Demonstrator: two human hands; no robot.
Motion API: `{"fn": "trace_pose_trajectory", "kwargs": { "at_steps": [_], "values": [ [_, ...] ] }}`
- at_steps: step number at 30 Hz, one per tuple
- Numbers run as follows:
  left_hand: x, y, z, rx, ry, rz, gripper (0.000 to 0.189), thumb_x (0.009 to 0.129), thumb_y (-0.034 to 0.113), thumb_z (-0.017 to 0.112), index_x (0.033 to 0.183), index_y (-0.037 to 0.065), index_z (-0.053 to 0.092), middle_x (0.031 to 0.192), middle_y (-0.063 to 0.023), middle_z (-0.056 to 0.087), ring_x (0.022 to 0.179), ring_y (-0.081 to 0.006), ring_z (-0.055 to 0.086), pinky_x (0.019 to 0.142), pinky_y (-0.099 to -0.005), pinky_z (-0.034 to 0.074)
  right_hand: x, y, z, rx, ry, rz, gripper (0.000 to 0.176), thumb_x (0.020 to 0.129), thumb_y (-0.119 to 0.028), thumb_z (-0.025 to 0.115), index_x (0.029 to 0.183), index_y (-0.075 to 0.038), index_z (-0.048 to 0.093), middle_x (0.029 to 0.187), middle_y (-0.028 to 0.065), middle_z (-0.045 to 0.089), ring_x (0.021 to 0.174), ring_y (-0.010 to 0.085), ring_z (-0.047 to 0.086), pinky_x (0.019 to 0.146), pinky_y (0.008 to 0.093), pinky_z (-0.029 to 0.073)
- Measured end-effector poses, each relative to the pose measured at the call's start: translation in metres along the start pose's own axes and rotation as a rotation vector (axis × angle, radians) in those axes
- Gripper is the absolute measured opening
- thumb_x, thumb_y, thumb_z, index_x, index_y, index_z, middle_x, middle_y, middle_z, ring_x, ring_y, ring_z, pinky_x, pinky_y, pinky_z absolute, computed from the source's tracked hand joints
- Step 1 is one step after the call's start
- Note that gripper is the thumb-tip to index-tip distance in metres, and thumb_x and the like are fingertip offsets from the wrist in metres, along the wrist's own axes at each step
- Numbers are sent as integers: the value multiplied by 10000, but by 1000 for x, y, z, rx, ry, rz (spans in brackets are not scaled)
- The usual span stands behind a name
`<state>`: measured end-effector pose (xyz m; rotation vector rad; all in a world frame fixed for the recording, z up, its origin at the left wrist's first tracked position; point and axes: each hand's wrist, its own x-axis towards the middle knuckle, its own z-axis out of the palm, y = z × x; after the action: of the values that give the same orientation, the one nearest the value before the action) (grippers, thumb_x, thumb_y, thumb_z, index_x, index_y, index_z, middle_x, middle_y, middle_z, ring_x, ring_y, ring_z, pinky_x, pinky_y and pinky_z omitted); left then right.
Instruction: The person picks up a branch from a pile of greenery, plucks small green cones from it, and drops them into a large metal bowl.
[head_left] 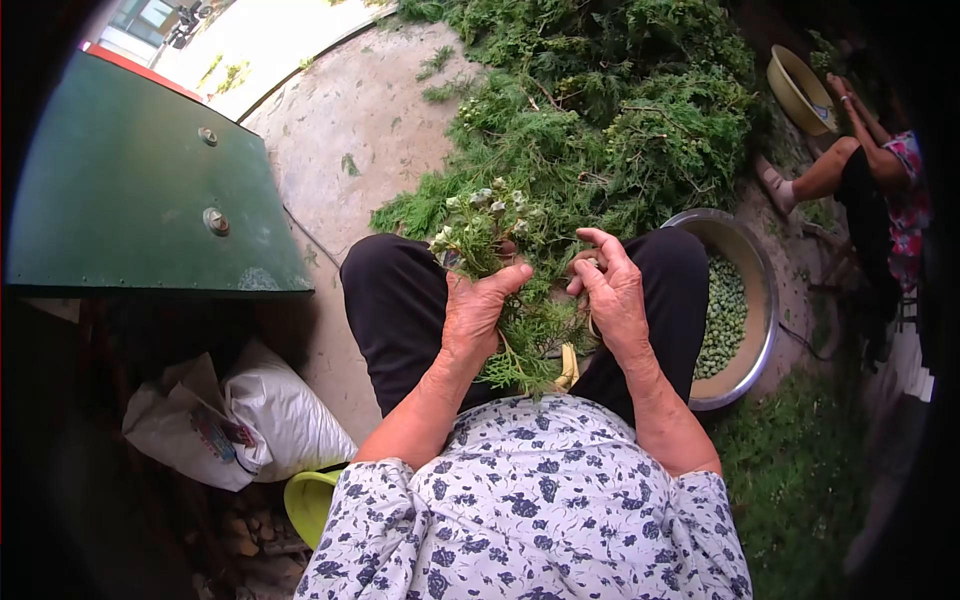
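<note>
My left hand is wrapped around a green conifer sprig, its thumb lying across the stems. Pale green cones cluster at the sprig's upper end. Just right of the sprig, my right hand has its thumb and fingers drawn together in a pinch, with the index finger curved above. What lies between those fingers is too small to make out. More conifer foliage rests in my lap, between my knees. Beside my right knee stands a metal basin holding many small green cones.
A large heap of cut conifer branches lies ahead. On the left are a green metal box and a white sack, with a yellow-green basin nearby. Another person sits at right near a tan basin.
</note>
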<state>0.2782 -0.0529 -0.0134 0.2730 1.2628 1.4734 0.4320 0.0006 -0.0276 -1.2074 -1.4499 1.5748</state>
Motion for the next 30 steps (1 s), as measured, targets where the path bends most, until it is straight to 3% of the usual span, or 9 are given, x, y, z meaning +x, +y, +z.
{"fn": "trace_pose_trajectory", "kwargs": {
  "at_steps": [2,5,8,11,13,15,18,25,30],
  "values": [
    [-1,-4,0,19,2,8,370,711,-69,674,1038,28,532,929,-45,577,815,-141,581,722,-278,500,2,-4,1,358,16,44,192,891,-133,549,1030,-1,540,745,3,544,604,51,534,483,174,421],
    [-3,-9,0,53,-10,9,279,747,26,690,997,26,566,870,-43,598,785,-130,579,698,-267,481,9,2,2,625,37,110,224,900,-183,557,1022,2,532,723,1,525,589,43,515,459,175,401],
    [-8,-5,7,210,-34,36,223,823,246,650,916,46,625,713,-10,608,707,-99,558,617,-246,416,14,-6,6,582,57,73,274,885,-247,585,1000,-4,536,709,-6,521,580,31,498,453,166,386],
    [-10,-8,10,284,-27,75,221,834,252,639,917,48,619,713,1,592,679,-91,542,606,-242,411,18,-6,12,465,60,40,289,852,-285,626,954,-23,558,723,-4,548,568,29,488,468,166,394],
    [-11,-10,12,198,-68,99,187,854,229,615,911,51,612,718,13,580,653,-81,527,576,-232,397,19,-5,19,-91,209,-259,245,842,-263,640,904,-37,570,730,-5,556,575,30,490,485,170,408],
    [-10,-8,15,264,-41,98,132,860,177,605,909,54,605,736,22,577,619,-75,512,547,-224,392,18,-5,21,-99,215,-237,198,850,-229,630,865,-41,568,722,-9,553,617,30,502,509,180,429],
    [-13,-11,19,134,12,73,99,824,122,647,889,60,606,753,28,581,588,-65,496,512,-215,386,13,-6,24,441,218,64,144,889,-200,575,855,-63,549,721,-37,525,603,24,468,496,178,420],
    [-21,-10,24,120,25,58,114,788,131,693,835,81,602,669,38,554,537,-62,455,474,-210,347,21,9,6,595,360,88,211,936,-254,491,888,-51,523,686,-16,471,519,37,434,414,174,337],
    [-18,-4,17,73,82,34,110,795,133,690,828,87,595,671,53,537,530,-54,441,464,-208,331,21,2,0,737,142,113,294,910,-328,527,876,-36,514,691,-2,466,535,47,464,409,181,335]
  ]
}}
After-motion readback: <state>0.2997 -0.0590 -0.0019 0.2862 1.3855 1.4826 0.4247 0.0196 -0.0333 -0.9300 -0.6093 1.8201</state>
